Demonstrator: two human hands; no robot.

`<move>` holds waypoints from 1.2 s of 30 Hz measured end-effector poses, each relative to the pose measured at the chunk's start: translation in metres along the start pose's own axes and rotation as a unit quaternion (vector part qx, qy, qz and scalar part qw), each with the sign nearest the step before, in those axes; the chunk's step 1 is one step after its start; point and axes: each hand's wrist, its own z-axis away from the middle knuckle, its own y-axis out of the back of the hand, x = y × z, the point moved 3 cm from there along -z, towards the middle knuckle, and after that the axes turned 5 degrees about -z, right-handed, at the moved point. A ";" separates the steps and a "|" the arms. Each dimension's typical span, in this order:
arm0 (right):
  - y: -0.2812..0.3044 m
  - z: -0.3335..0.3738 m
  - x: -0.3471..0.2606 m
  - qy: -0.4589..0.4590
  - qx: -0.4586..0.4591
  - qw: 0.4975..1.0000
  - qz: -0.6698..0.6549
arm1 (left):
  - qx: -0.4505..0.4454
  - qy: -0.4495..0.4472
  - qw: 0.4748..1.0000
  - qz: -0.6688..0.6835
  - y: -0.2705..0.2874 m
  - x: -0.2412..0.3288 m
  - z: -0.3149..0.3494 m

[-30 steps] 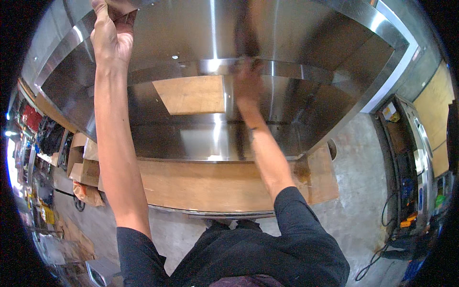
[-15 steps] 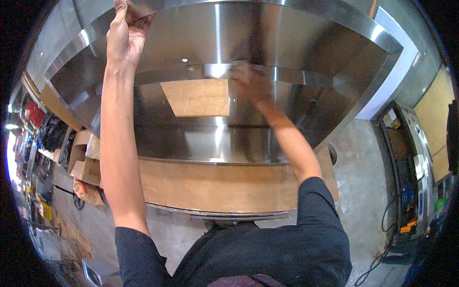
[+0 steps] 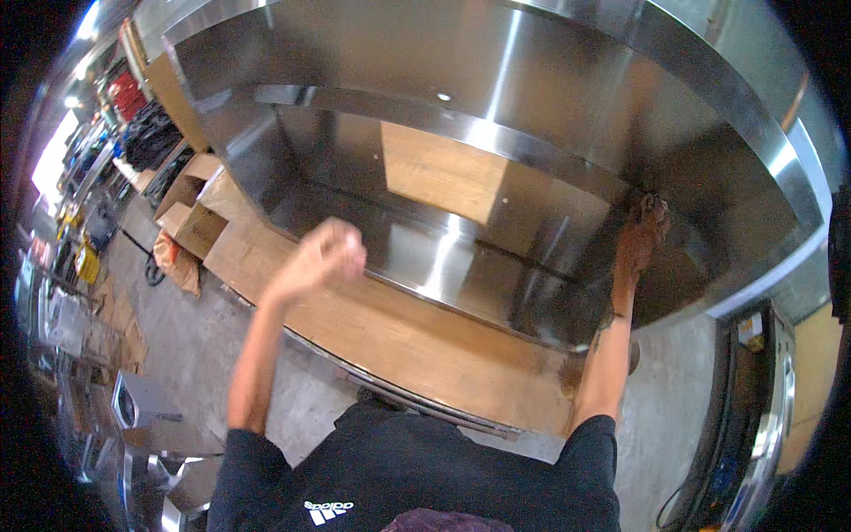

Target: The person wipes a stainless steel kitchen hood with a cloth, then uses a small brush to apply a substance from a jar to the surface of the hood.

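A large stainless-steel hood-like shell lies open toward me on a wooden board. A raised steel strip crosses its inside. Beyond a rectangular cut-out, a piece of bare wood shows. My right hand reaches into the right part of the shell, against the strip and inner wall. Its fingers curl over something small, greyish and crumpled that I cannot make out. My left hand hangs over the board's near left part, off the steel. Motion smears its bent fingers.
Cardboard boxes and an orange-white bag stand on the floor at left, near cluttered shelving. Lower left sits a grey metal housing. A dark metal frame runs along the right side.
My left hand has let go of the shell's upper edge and dropped toward me. My right hand has moved right along the inside. The view has turned, so the shell appears tilted.
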 end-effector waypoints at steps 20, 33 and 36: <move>-0.215 0.172 -0.622 0.127 -0.097 0.950 -0.270 | 0.212 0.636 0.734 0.109 -0.041 -0.464 0.549; -0.308 0.205 -0.845 0.369 -0.232 0.885 -0.162 | 0.356 0.491 0.730 0.315 0.251 -0.551 0.474; -0.280 0.188 -0.798 0.391 -0.222 0.884 -0.128 | 0.290 0.483 0.788 0.247 0.296 -0.563 0.439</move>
